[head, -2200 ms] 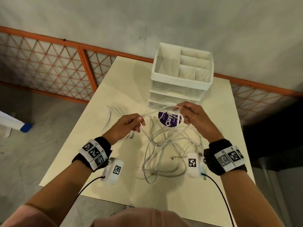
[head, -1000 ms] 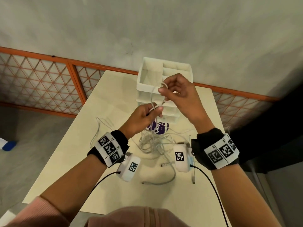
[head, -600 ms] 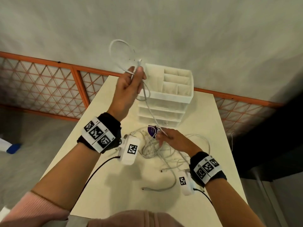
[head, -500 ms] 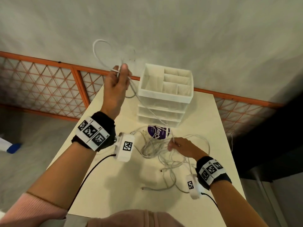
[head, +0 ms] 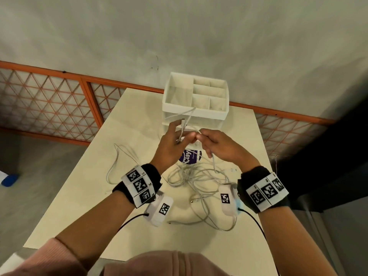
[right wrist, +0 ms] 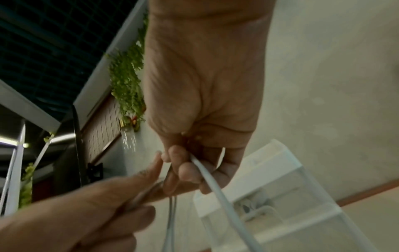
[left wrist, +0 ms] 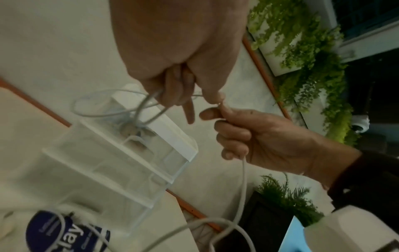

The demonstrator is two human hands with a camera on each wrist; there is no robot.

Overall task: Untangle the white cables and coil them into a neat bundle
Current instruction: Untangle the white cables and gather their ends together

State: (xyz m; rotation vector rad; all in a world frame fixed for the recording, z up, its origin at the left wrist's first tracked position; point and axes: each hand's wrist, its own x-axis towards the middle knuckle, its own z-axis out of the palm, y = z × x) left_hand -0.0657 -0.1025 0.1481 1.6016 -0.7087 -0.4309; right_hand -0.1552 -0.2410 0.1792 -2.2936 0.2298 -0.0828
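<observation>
A loose tangle of white cables [head: 196, 177] lies on the cream table [head: 95, 198] between my wrists. My left hand [head: 175, 140] is raised above it and holds a small coil of white cable [left wrist: 103, 105] with a plug end sticking up. My right hand [head: 215, 145] meets it fingertip to fingertip and grips the same cable [right wrist: 218, 187], which hangs from my fist [left wrist: 244, 179] down into the tangle. Both hands hover just in front of the white organiser.
A white compartment organiser [head: 196, 96] on clear drawers stands at the table's far side. A purple round label [head: 190, 156] lies under my hands. One cable loop [head: 116, 160] trails toward the left edge. An orange lattice railing [head: 49, 104] runs behind.
My left hand has come down from high on the left with its coil. My right hand has risen from the tangle to meet it in front of the organiser.
</observation>
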